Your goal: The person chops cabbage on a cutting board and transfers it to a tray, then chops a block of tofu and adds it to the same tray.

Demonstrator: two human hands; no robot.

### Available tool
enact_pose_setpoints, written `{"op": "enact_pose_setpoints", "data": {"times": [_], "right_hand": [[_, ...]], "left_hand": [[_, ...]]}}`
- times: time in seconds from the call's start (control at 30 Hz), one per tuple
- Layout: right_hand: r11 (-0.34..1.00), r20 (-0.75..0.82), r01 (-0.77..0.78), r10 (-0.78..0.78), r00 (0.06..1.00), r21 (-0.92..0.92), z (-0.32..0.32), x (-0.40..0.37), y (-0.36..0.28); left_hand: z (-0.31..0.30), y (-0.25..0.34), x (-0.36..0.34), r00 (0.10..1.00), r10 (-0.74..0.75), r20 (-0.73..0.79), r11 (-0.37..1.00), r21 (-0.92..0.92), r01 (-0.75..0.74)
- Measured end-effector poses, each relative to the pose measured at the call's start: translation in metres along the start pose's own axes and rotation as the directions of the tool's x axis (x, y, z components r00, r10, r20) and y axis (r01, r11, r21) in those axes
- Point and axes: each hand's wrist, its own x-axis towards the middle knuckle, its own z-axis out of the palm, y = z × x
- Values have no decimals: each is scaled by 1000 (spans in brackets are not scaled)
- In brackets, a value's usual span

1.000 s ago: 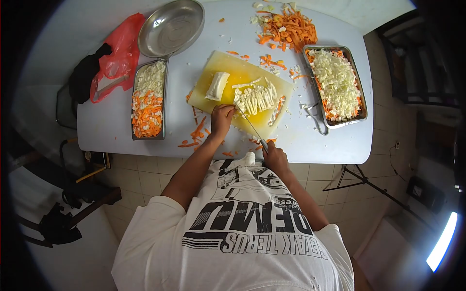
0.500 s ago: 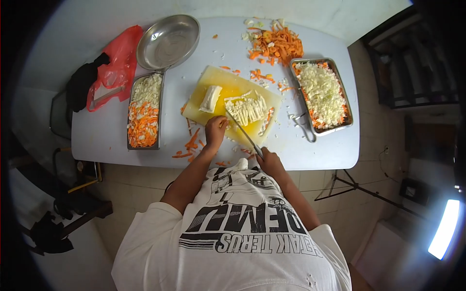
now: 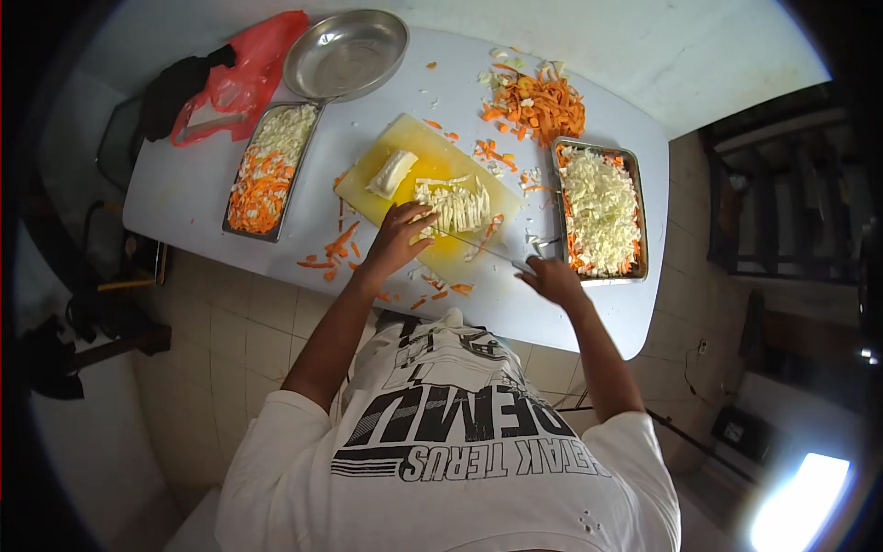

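A yellowed cutting board point(image 3: 368, 177) lies at an angle on the table. On it are a pale uncut piece of cabbage point(image 3: 394, 173) and a spread of thin cabbage strips point(image 3: 460, 208). My left hand point(image 3: 397, 241) reaches over the near-left end of the strips, thumb and fingers apart, seeming to touch them. My right hand point(image 3: 554, 280) grips a kitchen knife point(image 3: 492, 253) by its handle, off the board's right side. The blade points left across the near edge of the strips, its tip close to my left fingers.
A tray of shredded cabbage and carrot point(image 3: 226, 221) stands left, another tray point(image 3: 642, 221) right. A steel pan point(image 3: 345, 55) and red plastic bag point(image 3: 244, 78) are at the back left. Carrot peelings point(image 3: 538, 106) are heaped at the back, with scraps point(image 3: 340, 244) near the front.
My left hand has opened from a curled pose and moved over the strips. My right hand has shifted right, bringing the knife to a flatter angle. The whole view has turned slightly.
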Motion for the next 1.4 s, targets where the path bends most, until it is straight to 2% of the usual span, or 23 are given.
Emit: {"op": "enact_pose_setpoints", "data": {"times": [0.03,0.1,0.17,0.3,0.43,0.53,0.67,0.97,1.07,1.13,1.27,1.4], "right_hand": [[998,22,61,-61,998,19,-9,16,8],[982,63,174,-169,984,-69,-23,47,19],[969,84,224,-216,973,-104,-26,69,31],[956,173,276,-256,951,-101,-30,95,45],[962,227,267,-248,942,-59,-31,108,52],[960,261,261,-227,938,-105,-23,118,55],[960,225,272,-252,941,-64,3,126,57],[962,231,249,-219,948,-113,3,131,56],[970,270,207,-166,948,-128,-8,123,43],[972,317,186,-133,939,-143,-26,120,32],[960,264,221,-171,949,-171,-35,120,33],[956,188,241,-209,960,-169,-33,133,43]], "left_hand": [[2,0,3,997,44,63,999,5,-45],[10,-1,6,998,-26,53,998,53,23],[13,2,8,992,-108,64,993,59,104],[22,6,14,989,-142,39,977,163,134],[29,8,14,991,-129,-28,965,225,132],[42,-1,1,989,-140,-41,953,267,146],[58,-17,-7,983,-141,-117,946,276,169],[51,-21,-3,992,-114,-54,936,328,126],[48,-18,-3,983,-181,17,927,336,165],[41,-9,-7,984,-171,-39,939,296,175],[27,-1,-2,985,-153,-77,955,246,168],[28,-14,12,993,-110,-39,961,249,117]]}}
